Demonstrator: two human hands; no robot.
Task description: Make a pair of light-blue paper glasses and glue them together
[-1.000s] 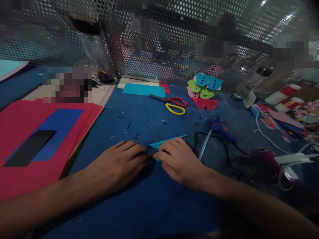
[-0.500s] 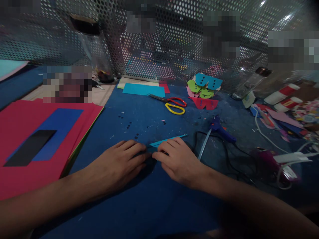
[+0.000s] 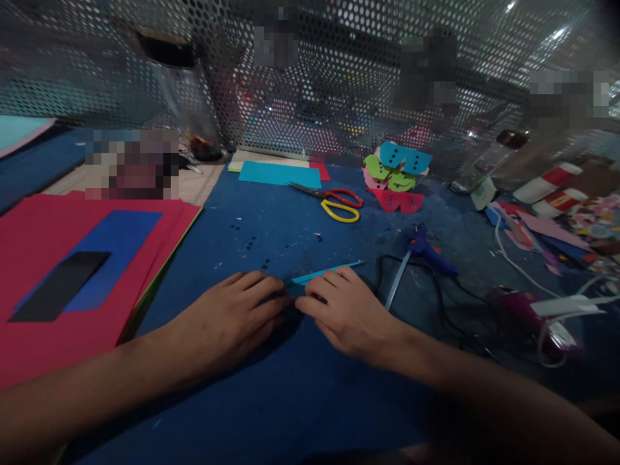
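Note:
A light-blue piece of paper (image 3: 307, 276), seen almost edge-on as a narrow strip, lies low over the blue tabletop (image 3: 271, 400). My left hand (image 3: 245, 307) is closed at its left end, fingers curled and thumb tucked in. Around its middle and right part my right hand (image 3: 343, 310) is closed too, with the pointed end of the paper sticking out past the knuckles. Both hands rest on the table, fingertips close together, and hide much of the paper. Beyond them lie scissors (image 3: 334, 198) with one red and one yellow handle.
Butterfly-shaped paper cutouts (image 3: 401, 171) lie at the back near the perforated metal screen (image 3: 310, 97). A blue glue gun (image 3: 429, 250) with its cord is to the right. Red sheets (image 3: 58, 226) carry blue and black strips on the left. Several small black dots are scattered ahead.
Almost nothing differs. Both hands keep their grip on the light-blue paper in the same place, with only a very slight shift of the fingers.

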